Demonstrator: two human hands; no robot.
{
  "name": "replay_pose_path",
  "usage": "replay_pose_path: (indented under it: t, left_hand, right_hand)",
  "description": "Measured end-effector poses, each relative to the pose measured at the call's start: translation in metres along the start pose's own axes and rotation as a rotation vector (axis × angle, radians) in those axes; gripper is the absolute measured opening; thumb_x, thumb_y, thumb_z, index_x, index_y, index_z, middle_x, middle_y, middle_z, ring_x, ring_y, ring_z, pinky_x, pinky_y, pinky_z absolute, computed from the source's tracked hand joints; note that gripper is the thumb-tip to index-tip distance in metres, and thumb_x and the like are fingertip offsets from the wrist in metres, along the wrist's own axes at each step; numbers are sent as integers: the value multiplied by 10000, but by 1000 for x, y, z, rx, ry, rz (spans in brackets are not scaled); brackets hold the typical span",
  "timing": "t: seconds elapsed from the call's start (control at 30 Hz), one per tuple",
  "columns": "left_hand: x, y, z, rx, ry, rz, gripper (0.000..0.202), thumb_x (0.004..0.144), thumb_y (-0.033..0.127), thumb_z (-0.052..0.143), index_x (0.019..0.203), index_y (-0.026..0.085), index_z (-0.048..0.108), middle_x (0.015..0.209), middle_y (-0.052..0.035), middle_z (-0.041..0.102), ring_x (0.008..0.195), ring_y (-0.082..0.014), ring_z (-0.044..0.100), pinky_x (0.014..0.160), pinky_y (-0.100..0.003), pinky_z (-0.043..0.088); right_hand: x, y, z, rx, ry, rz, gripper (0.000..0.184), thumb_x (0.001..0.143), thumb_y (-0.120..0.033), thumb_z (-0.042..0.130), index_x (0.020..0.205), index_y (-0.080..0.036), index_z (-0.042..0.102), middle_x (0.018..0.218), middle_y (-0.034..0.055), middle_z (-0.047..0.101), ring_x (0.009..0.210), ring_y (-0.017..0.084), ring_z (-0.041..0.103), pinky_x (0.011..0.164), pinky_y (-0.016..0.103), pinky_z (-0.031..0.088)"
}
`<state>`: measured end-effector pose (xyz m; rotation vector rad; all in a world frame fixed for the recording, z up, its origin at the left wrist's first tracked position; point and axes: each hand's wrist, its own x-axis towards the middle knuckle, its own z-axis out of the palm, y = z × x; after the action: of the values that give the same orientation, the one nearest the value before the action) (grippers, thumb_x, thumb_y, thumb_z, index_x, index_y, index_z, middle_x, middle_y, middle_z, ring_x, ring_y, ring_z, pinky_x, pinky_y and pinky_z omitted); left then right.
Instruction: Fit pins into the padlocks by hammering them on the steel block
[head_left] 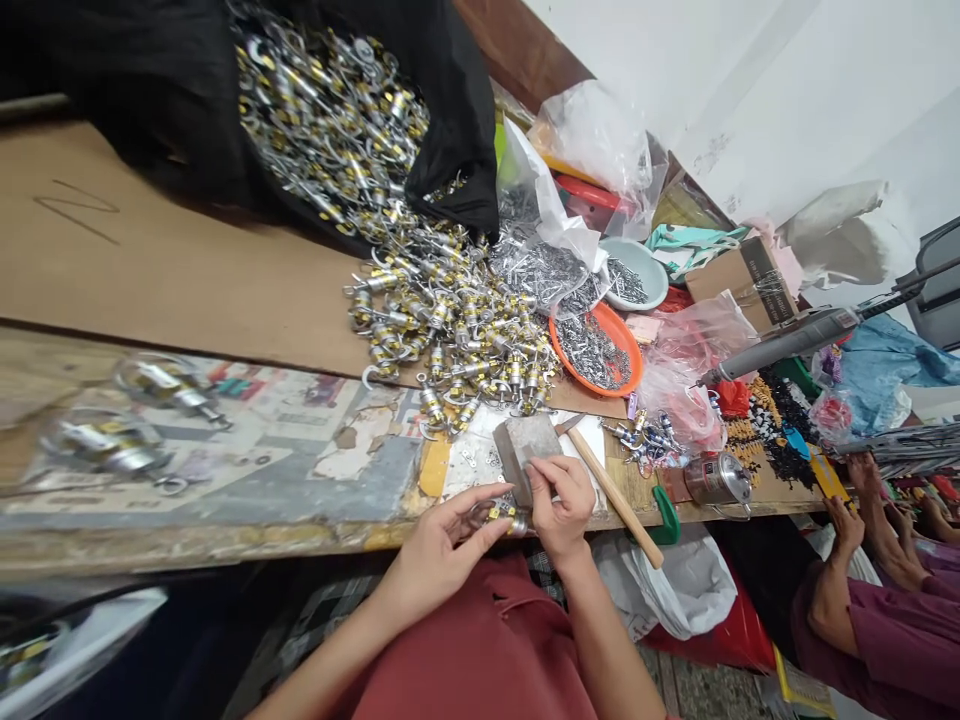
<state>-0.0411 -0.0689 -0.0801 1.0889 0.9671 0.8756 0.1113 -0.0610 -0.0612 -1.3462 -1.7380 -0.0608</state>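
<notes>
My left hand (439, 545) and my right hand (561, 505) meet at the near edge of the workbench (225, 490). Together they pinch a small silver and brass padlock (501, 516) between the fingertips. Just above the hands lies a grey metal block (525, 445), and a wooden-handled hammer (615, 497) rests to the right of it. A big heap of similar padlocks (442, 310) spills from a black sack (187, 90) across the brown cardboard (150, 260).
An orange bowl (630, 345) and a pale bowl (649, 262) hold small metal parts, with plastic bags around them. A metal cup (718, 480) and a grey power tool (787, 340) lie right. Another person's hands (862, 500) work at far right.
</notes>
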Motion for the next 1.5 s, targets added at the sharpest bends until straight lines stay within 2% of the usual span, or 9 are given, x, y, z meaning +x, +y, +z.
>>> replay_pose_path:
  t: [0.2, 0.4, 0.53, 0.63, 0.77, 0.93, 1.07, 1.27, 1.5]
  left_hand:
    - [1, -4, 1, -8, -7, 18, 415, 692, 341, 612, 1053, 142, 654, 930, -87, 711, 840, -227, 655, 783, -342, 546]
    - [1, 11, -1, -78, 35, -23, 448, 665, 338, 653, 1075, 157, 653, 961, -73, 711, 882, -225, 650, 802, -343, 547]
    - [0, 19, -5, -172, 57, -65, 531, 630, 344, 704, 1121, 159, 626, 933, -67, 702, 899, -231, 639, 816, -362, 543]
    - [1, 21, -7, -218, 78, -93, 593, 616, 351, 720, 1160, 153, 594, 875, -60, 686, 876, -227, 633, 815, -382, 539]
    - [5, 27, -9, -209, 84, -111, 623, 608, 343, 723, 1179, 146, 570, 825, -49, 663, 860, -218, 622, 809, -376, 537]
    - [13, 35, -10, -151, 36, -85, 624, 619, 323, 707, 1198, 152, 551, 807, -37, 651, 843, -210, 623, 824, -367, 526]
    - [19, 40, -12, -96, -19, -76, 607, 637, 292, 684, 1211, 157, 538, 762, -21, 627, 796, -199, 627, 790, -344, 532]
    - [23, 48, -9, -62, -120, -78, 628, 647, 249, 671, 1247, 168, 502, 768, -21, 600, 778, -193, 617, 719, -295, 542]
    - [25, 51, -11, -76, -180, -116, 685, 673, 258, 653, 1311, 172, 419, 788, -18, 607, 741, -194, 659, 714, -306, 541]
  right_hand:
    - [-1, 0, 1, -4, 4, 6, 127, 823, -148, 578, 870, -179, 692, 744, 48, 633, 689, 145, 587, 617, 263, 485]
    - [6, -3, 1, 6, -14, 73, 143, 837, -184, 559, 862, -184, 700, 741, 53, 642, 687, 149, 598, 618, 272, 494]
    - [10, -10, -14, 135, -31, 202, 146, 847, -184, 551, 900, -193, 687, 802, 53, 673, 759, 168, 632, 679, 297, 522]
    - [7, -7, -29, 125, -62, 169, 179, 855, -155, 531, 941, -211, 678, 838, 52, 675, 798, 175, 634, 715, 318, 525]
    - [12, 19, -41, 2, -83, 83, 226, 863, -136, 499, 988, -216, 670, 868, 64, 661, 834, 177, 618, 742, 326, 508]
    - [42, 63, -45, -160, -51, 188, 189, 848, -229, 518, 948, -174, 669, 888, 83, 646, 829, 189, 601, 736, 336, 498]
    - [78, 88, -46, -261, -131, 235, 233, 856, -238, 491, 1005, -158, 651, 986, 96, 636, 897, 188, 591, 793, 327, 483]
    - [137, 146, -26, -372, -326, 384, 232, 745, -172, 613, 964, -151, 687, 978, 103, 667, 936, 232, 597, 852, 355, 443]
    - [147, 172, -11, -391, -392, 504, 131, 745, -176, 616, 804, -207, 729, 868, 52, 703, 889, 214, 620, 815, 307, 440]
